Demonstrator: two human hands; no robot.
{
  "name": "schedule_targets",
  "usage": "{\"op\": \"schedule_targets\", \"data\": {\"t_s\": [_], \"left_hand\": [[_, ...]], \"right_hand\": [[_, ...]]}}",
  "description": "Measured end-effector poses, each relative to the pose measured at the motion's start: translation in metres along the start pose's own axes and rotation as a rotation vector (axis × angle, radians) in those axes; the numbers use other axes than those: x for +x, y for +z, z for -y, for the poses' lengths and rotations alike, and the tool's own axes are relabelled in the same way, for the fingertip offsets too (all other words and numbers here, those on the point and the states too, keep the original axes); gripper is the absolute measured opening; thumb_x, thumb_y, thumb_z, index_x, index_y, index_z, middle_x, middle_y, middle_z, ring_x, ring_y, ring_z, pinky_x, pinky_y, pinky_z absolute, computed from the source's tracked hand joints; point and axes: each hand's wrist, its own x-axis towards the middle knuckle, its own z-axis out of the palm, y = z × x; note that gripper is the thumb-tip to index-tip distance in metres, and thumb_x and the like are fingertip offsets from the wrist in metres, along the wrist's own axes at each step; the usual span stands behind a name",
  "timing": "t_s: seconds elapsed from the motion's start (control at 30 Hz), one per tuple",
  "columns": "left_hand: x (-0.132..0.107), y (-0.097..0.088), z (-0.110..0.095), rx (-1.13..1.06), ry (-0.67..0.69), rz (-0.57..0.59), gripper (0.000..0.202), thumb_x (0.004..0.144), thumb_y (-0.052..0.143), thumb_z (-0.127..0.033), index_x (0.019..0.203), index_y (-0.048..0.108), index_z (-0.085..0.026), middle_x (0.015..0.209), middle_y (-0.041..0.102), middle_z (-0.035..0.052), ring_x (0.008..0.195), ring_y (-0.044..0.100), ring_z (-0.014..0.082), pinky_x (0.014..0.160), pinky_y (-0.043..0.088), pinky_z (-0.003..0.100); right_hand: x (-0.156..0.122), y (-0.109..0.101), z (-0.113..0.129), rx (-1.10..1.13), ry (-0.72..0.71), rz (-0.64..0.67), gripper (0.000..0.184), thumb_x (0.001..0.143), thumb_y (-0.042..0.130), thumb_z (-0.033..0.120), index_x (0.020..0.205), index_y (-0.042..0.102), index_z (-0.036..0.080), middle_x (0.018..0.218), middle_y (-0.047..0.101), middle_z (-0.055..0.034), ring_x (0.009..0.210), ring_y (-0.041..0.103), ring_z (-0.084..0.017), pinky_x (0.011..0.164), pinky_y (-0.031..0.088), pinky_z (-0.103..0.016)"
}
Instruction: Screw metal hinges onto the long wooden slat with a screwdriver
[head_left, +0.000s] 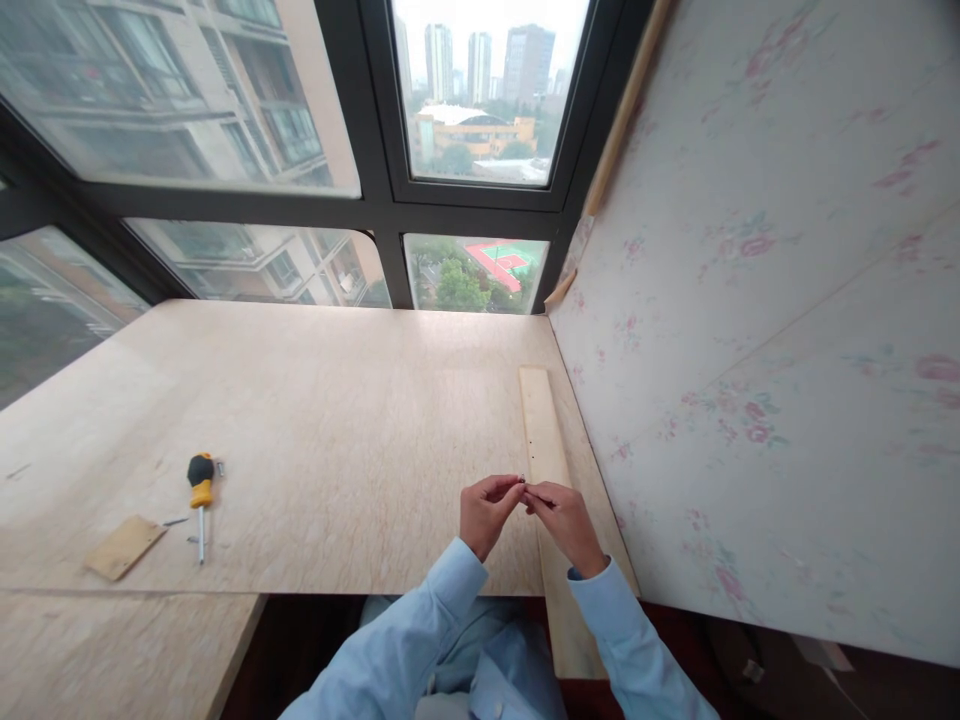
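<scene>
The counter [315, 420] bears a screwdriver [201, 490], board [126, 547] and plank [546, 430]; left fingers [501, 487] and right fingers [545, 492] pinch a tiny object [522, 479].

Tiny dark piece [523, 480] pinched at fingers [511, 490]; long pale wooden board [550, 440] below, flat, dark-dotted.

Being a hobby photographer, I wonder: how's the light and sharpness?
Head view: daylight from the dark-framed glass window leaves sheen on the beige marbled tabletop; head view: that window slants, likely lens distortion; head view: the tiny dark item between left hand and right hand is too small to identify.
</scene>
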Motion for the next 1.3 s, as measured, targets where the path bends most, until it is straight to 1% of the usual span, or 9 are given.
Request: {"op": "schedule_targets", "data": {"t_s": [0.1,0.23,0.37,0.5,0.73,0.9,1.1,1.3], "left_hand": [[0.003,0.000,0.000,0.030,0.032,0.004,0.019,0.072,0.076,-0.030,0.082,0.077,-0.014,0.085,0.075,0.0106,0.080,0.073,0.0236,0.077,0.061,0.033],[0.006,0.000,0.001,0.056,0.067,0.009,0.017,0.073,0.075,-0.030,0.082,0.078,-0.015,0.085,0.075,0.0098,0.080,0.073,0.0234,0.076,0.061,0.032],[0.007,0.000,0.003,0.060,0.072,0.024,0.016,0.074,0.075,-0.030,0.081,0.079,-0.016,0.084,0.075,0.0089,0.079,0.073,0.0231,0.075,0.060,0.031],[0.008,0.000,0.006,0.051,0.055,0.041,0.017,0.074,0.075,-0.031,0.082,0.079,-0.016,0.084,0.075,0.0084,0.080,0.073,0.0231,0.076,0.060,0.031],[0.011,0.000,0.016,0.014,-0.007,0.059,0.022,0.074,0.075,-0.035,0.084,0.079,-0.015,0.087,0.075,0.0093,0.083,0.072,0.0237,0.078,0.059,0.033],[0.012,0.001,0.024,-0.016,-0.061,0.066,0.026,0.074,0.073,-0.038,0.086,0.078,-0.015,0.087,0.075,0.0105,0.085,0.071,0.0252,0.077,0.060,0.035],[0.013,0.003,0.033,-0.012,-0.084,0.065,0.026,0.075,0.072,-0.038,0.085,0.078,-0.015,0.086,0.075,0.0105,0.084,0.071,0.0252,0.077,0.060,0.037],[0.016,0.004,0.037,-0.060,-0.117,0.064,0.026,0.073,0.073,-0.038,0.085,0.078,-0.015,0.086,0.074,0.0109,0.083,0.071,0.0251,0.077,0.060,0.037]], "right_hand": [[0.001,-0.001,0.001,0.025,0.002,-0.001,0.033,0.092,0.058,0.045,0.084,0.077,0.019,0.071,0.069,-0.0050,0.065,0.065,-0.017,0.063,0.047,-0.028],[0.003,-0.005,0.001,0.039,0.009,0.009,0.032,0.092,0.058,0.043,0.087,0.078,0.019,0.074,0.070,-0.0050,0.067,0.065,-0.017,0.063,0.048,-0.027],[0.004,-0.007,0.001,0.031,0.005,0.019,0.031,0.092,0.057,0.041,0.088,0.077,0.018,0.076,0.071,-0.0055,0.070,0.066,-0.017,0.065,0.049,-0.028],[0.004,-0.006,-0.001,0.027,0.010,0.011,0.029,0.092,0.057,0.038,0.087,0.077,0.017,0.079,0.072,-0.0064,0.071,0.067,-0.018,0.066,0.050,-0.029],[0.003,0.000,-0.009,0.057,0.067,-0.027,0.028,0.089,0.058,0.037,0.092,0.077,0.017,0.088,0.074,-0.0088,0.074,0.070,-0.020,0.064,0.055,-0.029],[0.006,0.004,-0.011,0.036,0.114,-0.050,0.026,0.086,0.059,0.034,0.094,0.076,0.016,0.093,0.074,-0.0088,0.079,0.071,-0.020,0.070,0.057,-0.030],[0.010,0.006,-0.012,-0.018,0.152,-0.027,0.022,0.084,0.056,0.030,0.088,0.072,0.016,0.086,0.073,-0.0068,0.076,0.069,-0.019,0.071,0.054,-0.030],[0.014,0.008,-0.013,-0.042,0.220,-0.007,0.019,0.082,0.056,0.032,0.083,0.066,0.016,0.080,0.071,-0.0063,0.072,0.067,-0.018,0.068,0.052,-0.029]]}}
